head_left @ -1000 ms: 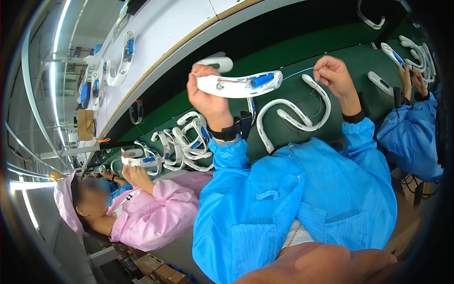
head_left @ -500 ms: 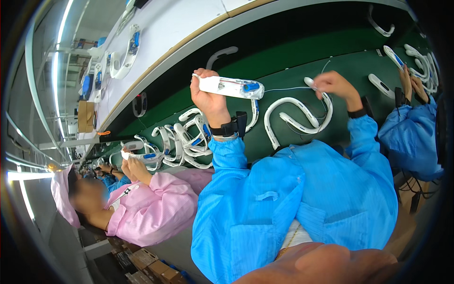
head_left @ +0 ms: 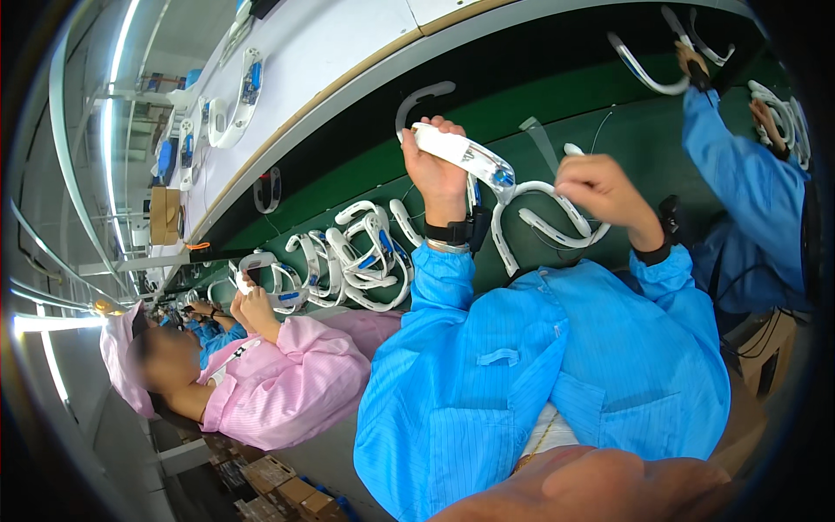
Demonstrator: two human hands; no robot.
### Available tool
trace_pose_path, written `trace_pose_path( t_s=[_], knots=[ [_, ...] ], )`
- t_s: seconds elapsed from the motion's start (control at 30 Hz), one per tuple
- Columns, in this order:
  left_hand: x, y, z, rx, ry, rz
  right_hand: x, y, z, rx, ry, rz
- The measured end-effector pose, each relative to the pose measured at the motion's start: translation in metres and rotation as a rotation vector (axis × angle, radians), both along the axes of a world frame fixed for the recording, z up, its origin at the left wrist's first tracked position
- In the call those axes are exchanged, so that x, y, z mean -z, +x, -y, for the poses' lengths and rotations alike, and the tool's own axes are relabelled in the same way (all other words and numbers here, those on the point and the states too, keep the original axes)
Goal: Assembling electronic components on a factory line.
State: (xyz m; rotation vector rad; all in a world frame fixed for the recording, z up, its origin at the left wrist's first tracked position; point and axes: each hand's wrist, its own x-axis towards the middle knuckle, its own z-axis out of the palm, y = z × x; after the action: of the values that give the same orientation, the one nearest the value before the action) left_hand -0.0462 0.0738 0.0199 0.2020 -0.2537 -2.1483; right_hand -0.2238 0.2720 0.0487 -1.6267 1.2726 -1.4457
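My left hand [head_left: 442,178] is raised and wrapped round a white curved plastic housing [head_left: 461,153]. A blue part [head_left: 503,177] shows at the housing's right end. To the right, my right hand [head_left: 602,193] is closed, its fingers curled together. A translucent strip [head_left: 542,143] stands up from its fingertips, apart from the housing. Beneath this hand, on the green bench, lie white curved housings [head_left: 531,187], partly hidden by it.
Several white curved housings [head_left: 370,252] lie heaped on the green bench [head_left: 513,143] to my left. A co-worker in pink [head_left: 287,378] handles another there. On the right, a co-worker's blue sleeve [head_left: 739,165] reaches over the bench. A white shelf [head_left: 348,52] runs along the far side.
My left hand has moved right with the housing, which is now tilted down to the right. My right hand has dropped slightly and curled. The right-hand co-worker has reached forward to a white curved piece.
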Motion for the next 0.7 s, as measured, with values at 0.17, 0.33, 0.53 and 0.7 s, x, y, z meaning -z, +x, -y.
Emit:
trace_pose_path(
  t_s=[0.17, 0.33, 0.53, 0.7],
  knots=[
    [0.006, -0.008, -0.006, 0.096, 0.094, -0.015, 0.033, 0.029, 0.017, -0.089, 0.117, -0.036],
    [0.005, -0.009, -0.012, 0.124, 0.141, -0.009, 0.046, 0.033, 0.024, -0.128, 0.171, -0.056],
    [0.002, -0.008, -0.016, 0.111, 0.125, 0.015, 0.055, 0.034, 0.024, -0.136, 0.203, -0.12],
    [0.003, -0.009, -0.021, 0.127, 0.115, 0.01, 0.058, 0.036, 0.023, -0.113, 0.213, -0.086]
  ],
)
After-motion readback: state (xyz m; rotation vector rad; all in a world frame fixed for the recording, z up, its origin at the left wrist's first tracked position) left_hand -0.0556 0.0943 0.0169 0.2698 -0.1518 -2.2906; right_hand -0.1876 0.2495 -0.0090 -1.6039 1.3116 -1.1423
